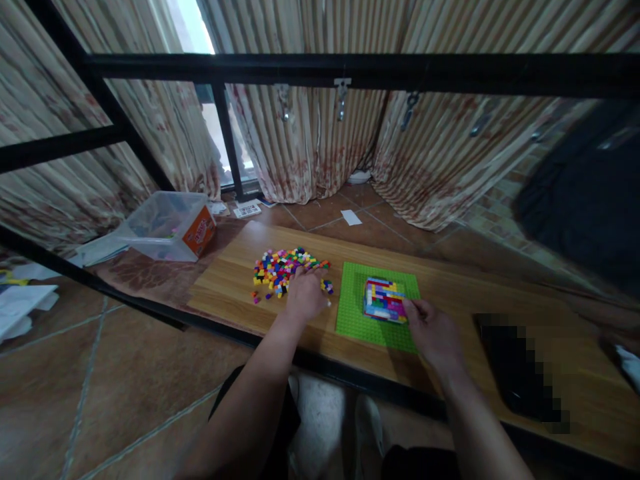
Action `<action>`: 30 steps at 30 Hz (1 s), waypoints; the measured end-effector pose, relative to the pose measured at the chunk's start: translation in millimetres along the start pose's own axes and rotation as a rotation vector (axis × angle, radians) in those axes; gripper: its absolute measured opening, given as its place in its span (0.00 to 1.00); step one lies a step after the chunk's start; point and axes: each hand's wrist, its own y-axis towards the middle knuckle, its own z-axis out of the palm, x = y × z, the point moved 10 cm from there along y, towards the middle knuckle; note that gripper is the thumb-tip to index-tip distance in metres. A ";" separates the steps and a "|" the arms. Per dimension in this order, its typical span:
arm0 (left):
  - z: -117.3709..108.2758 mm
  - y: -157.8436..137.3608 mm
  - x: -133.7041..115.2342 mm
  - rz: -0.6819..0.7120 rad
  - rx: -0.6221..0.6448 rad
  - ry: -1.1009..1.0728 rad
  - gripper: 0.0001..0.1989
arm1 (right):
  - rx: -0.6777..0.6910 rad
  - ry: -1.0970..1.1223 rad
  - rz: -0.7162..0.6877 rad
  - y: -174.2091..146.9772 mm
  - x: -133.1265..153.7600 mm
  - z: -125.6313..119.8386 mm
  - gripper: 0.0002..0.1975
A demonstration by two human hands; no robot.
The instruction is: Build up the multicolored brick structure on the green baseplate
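Observation:
My left hand [305, 293] reaches into a loose pile of small toy building bricks [275, 267] in many colours. Its fingers are stretched out over the bricks, and I see nothing held in them. On a green studded baseplate [353, 320] stands a low block-shaped build of toy bricks [383, 300], its layers mixed red, blue, yellow, white and magenta. The fingers of my right hand [433, 327] are closed at the right edge of this build, thumb and forefinger against it. Their tips are partly hidden.
All this lies on a long wooden table [230, 287] with a dark frame. A dark, partly pixelated object [515, 367] rests at the right. Beyond the left end, a clear plastic box [165, 227] with an orange label sits low down. A black metal bar [320, 68] crosses ahead.

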 end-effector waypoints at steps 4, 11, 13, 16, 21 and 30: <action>-1.0 -0.2 -1.7 0.019 -0.015 0.043 0.25 | -0.026 0.020 -0.004 0.0 1.5 -3.3 0.26; -3.5 2.2 -2.4 0.046 -0.063 0.060 0.21 | -0.021 0.026 -0.005 0.2 2.7 -4.3 0.24; -6.7 2.4 -2.8 0.052 -0.081 0.047 0.22 | -0.025 0.029 -0.004 0.2 2.0 -4.4 0.24; -11.6 2.0 -2.1 0.038 -0.103 -0.032 0.25 | -0.030 0.040 -0.023 0.2 2.8 -4.1 0.24; -12.6 2.1 -5.1 0.046 -0.084 -0.180 0.24 | -0.033 0.038 -0.029 0.6 2.8 -3.6 0.25; -8.8 4.7 -1.5 0.032 -0.093 -0.209 0.25 | -0.046 0.061 -0.012 1.6 -0.4 -2.9 0.23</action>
